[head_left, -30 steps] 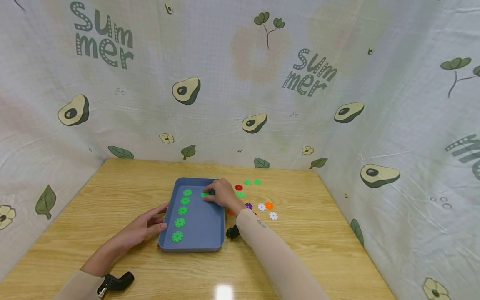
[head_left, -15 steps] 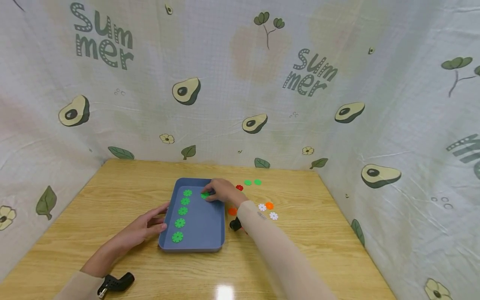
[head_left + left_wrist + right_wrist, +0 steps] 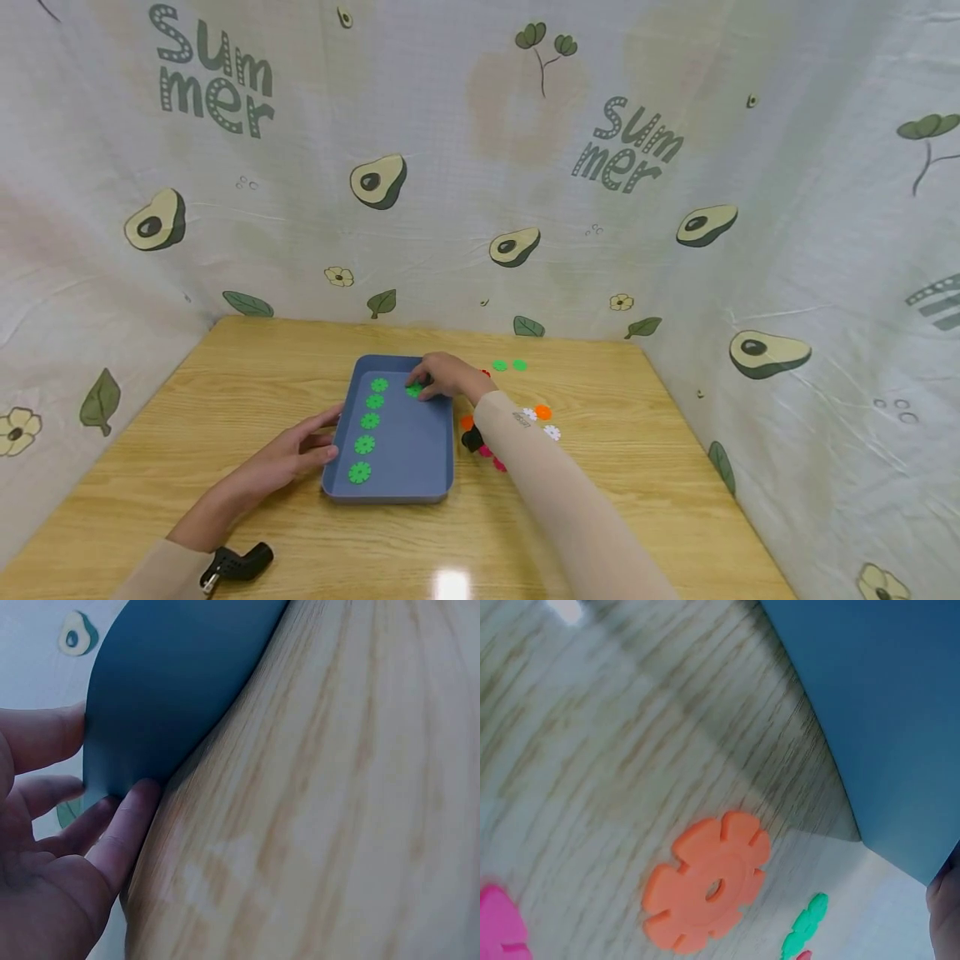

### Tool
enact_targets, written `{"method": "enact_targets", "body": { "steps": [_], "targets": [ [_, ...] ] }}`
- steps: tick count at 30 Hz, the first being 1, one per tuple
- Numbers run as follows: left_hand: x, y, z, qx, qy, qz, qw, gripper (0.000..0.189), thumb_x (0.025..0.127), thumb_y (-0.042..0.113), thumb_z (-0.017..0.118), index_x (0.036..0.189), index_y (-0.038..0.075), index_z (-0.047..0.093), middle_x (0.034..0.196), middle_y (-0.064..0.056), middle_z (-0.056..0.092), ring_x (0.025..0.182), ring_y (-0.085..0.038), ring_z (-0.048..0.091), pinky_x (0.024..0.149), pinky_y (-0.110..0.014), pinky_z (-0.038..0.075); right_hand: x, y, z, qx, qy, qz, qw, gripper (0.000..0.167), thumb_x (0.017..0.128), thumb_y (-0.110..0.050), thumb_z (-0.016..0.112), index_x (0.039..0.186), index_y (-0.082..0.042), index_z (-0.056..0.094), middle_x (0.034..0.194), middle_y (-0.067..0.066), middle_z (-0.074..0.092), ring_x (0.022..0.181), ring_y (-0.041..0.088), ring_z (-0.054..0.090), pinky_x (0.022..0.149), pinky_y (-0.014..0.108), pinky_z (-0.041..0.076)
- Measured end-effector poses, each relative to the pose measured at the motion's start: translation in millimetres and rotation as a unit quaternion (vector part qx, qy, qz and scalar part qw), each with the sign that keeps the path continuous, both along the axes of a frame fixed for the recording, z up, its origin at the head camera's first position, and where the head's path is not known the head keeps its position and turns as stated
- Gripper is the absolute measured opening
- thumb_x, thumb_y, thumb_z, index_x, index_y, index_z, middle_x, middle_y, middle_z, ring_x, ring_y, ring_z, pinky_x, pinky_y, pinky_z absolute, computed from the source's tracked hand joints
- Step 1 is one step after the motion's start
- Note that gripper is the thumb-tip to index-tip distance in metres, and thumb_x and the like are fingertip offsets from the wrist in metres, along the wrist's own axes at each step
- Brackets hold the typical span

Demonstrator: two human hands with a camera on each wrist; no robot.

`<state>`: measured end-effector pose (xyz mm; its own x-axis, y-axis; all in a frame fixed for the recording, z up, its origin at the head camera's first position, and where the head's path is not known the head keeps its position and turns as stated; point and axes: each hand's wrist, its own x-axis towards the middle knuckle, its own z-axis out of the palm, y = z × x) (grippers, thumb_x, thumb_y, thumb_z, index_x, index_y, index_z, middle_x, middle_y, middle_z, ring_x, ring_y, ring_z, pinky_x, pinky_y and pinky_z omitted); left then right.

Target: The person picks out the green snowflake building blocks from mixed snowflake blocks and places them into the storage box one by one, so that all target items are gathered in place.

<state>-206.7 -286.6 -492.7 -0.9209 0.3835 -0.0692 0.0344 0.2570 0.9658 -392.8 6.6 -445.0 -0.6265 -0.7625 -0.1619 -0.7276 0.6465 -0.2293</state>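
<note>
A shallow blue-grey tray (image 3: 405,500) stands on the wooden table. Down its left side runs a column of several green notched plastic discs (image 3: 370,421). My right hand (image 3: 448,373) reaches over the tray's far right part, its thumb and fingertips around another green disc (image 3: 415,390) low on the tray floor. The right wrist view shows only an edge of that hand, behind the tray wall. My left hand (image 3: 300,446) lies against the tray's left side. In the left wrist view, its loosely extended fingers (image 3: 124,832) touch the outer wall.
Right of the tray lie loose discs: orange (image 3: 709,885), pink (image 3: 499,930), white (image 3: 552,432), a second orange one (image 3: 543,412) and two green ones (image 3: 510,365). My right forearm (image 3: 555,492) hides part of this group. A patterned cloth (image 3: 450,167) hangs behind the table.
My right wrist and forearm have swung slightly away from me, covering some far discs and baring pink ones. The fingers stay at the same green disc. My left hand keeps its place.
</note>
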Motion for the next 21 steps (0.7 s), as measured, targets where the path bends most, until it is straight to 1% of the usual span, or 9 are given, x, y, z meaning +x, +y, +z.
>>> {"method": "enact_targets", "body": {
  "steps": [2, 9, 14, 17, 21],
  "targets": [
    [-0.8, -0.2, 0.1, 0.003, 0.008, -0.008, 0.9999, 0.076, 0.109, 0.021, 0.063, 0.171, 0.011, 0.02, 0.171, -0.028, 0.021, 0.147, -0.051, 0.04, 0.099, -0.017, 0.048, -0.2, 1, -0.3, 0.0, 0.001, 0.001, 1.0, 0.036, 0.099, -0.024, 0.078, 0.134, -0.023, 0.076, 0.125, 0.002, 0.069, 0.114, 0.015, 0.063, 0.099, 0.026, 0.051],
    [-1.2, -0.7, 0.6, 0.007, 0.005, -0.008, 0.9999, 0.075, 0.109, 0.019, 0.062, 0.171, 0.013, 0.021, 0.171, -0.028, 0.021, 0.147, -0.052, 0.04, 0.099, -0.017, 0.047, 1.5, 2, -0.5, -0.009, 0.005, 0.006, 0.9999, 0.037, 0.099, -0.024, 0.078, 0.136, -0.022, 0.076, 0.124, 0.002, 0.07, 0.113, 0.015, 0.063, 0.098, 0.025, 0.05],
    [-0.2, -0.7, 0.4, 0.007, 0.004, -0.007, 0.9999, 0.075, 0.109, 0.019, 0.063, 0.171, 0.014, 0.021, 0.172, -0.027, 0.02, 0.147, -0.051, 0.04, 0.099, -0.017, 0.048, 2.5, 12, 4.5, -0.053, -0.02, 0.022, 0.9982, 0.039, 0.1, -0.022, 0.078, 0.138, -0.017, 0.074, 0.127, 0.004, 0.071, 0.113, 0.017, 0.065, 0.096, 0.025, 0.052],
    [-0.3, -0.4, -0.1, 0.005, 0.002, -0.008, 1.0, 0.076, 0.109, 0.021, 0.063, 0.172, 0.014, 0.021, 0.172, -0.026, 0.021, 0.147, -0.05, 0.04, 0.099, -0.017, 0.047, 2.3, 25, 11.4, -0.083, -0.028, 0.039, 0.9954, 0.04, 0.1, -0.022, 0.077, 0.139, -0.014, 0.072, 0.133, 0.006, 0.069, 0.119, 0.022, 0.065, 0.101, 0.031, 0.053],
    [-1.0, -0.2, 0.0, 0.005, 0.002, -0.007, 1.0, 0.076, 0.109, 0.022, 0.063, 0.172, 0.014, 0.02, 0.172, -0.026, 0.021, 0.148, -0.05, 0.04, 0.099, -0.017, 0.047, 3.1, 52, 22.0, -0.118, -0.039, 0.044, 0.9913, 0.043, 0.1, -0.02, 0.078, 0.141, -0.01, 0.07, 0.137, 0.01, 0.067, 0.125, 0.03, 0.063, 0.106, 0.043, 0.052]
  ]
}}
